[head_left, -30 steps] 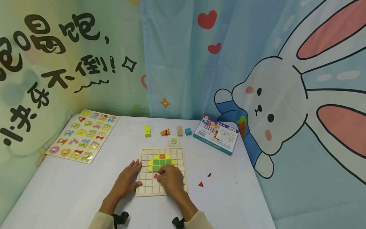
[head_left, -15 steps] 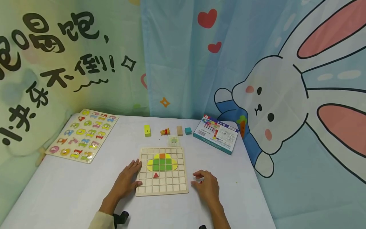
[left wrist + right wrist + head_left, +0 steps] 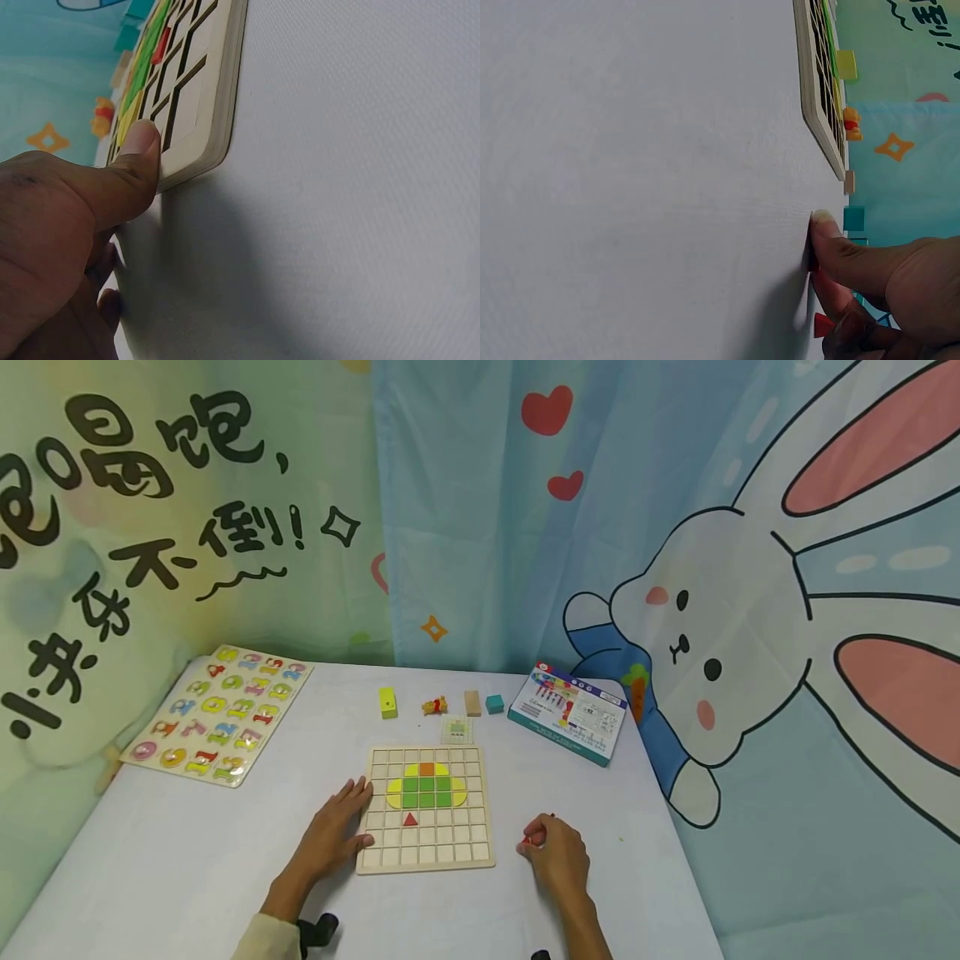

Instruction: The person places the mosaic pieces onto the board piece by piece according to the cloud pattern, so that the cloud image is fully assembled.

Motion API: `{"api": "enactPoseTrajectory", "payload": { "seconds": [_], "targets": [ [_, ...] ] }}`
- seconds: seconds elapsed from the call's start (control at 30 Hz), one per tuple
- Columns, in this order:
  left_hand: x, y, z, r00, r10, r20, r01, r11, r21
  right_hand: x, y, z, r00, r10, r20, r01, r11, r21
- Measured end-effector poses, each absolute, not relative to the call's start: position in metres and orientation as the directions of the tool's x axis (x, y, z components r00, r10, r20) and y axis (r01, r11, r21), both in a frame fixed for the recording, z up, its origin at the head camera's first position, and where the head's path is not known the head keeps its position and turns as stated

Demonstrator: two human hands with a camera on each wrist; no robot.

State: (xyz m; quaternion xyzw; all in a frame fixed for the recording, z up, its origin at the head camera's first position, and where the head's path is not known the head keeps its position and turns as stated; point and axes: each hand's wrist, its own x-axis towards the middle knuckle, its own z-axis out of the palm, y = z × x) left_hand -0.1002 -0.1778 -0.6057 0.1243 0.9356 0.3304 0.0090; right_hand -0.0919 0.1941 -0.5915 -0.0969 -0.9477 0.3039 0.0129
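Observation:
A wooden grid board (image 3: 480,847) lies on the white table, with yellow, green and orange tiles in its upper rows and a red triangle (image 3: 409,819) in one cell below them. My left hand (image 3: 351,817) rests flat against the board's left edge, thumb (image 3: 139,146) on the frame (image 3: 206,90). To the right of the board my right hand (image 3: 534,842) has its fingers curled and pinches a small red piece (image 3: 812,262) against the table under the thumb (image 3: 832,234). A second red piece (image 3: 821,324) lies under the fingers.
A number puzzle board (image 3: 217,714) lies at the far left. A printed box (image 3: 567,712) sits at the far right. A yellow block (image 3: 387,702), small bear figure (image 3: 433,706), tan block (image 3: 471,702), teal block (image 3: 492,703) and a card (image 3: 455,730) lie behind the grid board.
My right hand left the red triangle in the board, moved right onto the loose red pieces and curled its fingers round one. The left hand stayed put.

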Motion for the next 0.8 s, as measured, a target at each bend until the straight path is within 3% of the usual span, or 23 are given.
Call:
{"api": "enactPoseTrajectory", "payload": {
  "seconds": [0.57, 0.8],
  "targets": [
    [-0.101, -0.179, -0.608, -0.969, 0.238, 0.07, 0.228, 0.749, 0.622, -0.089, 0.159, -0.581, -0.997, 0.078, 0.019, 0.051, 0.805, -0.59],
    [-0.1, -0.178, -0.609, -0.968, 0.237, 0.085, 0.239, 0.753, 0.613, -0.095, 0.125, -0.581, -0.997, 0.062, 0.049, 0.009, 0.706, -0.709]
  ]
}}
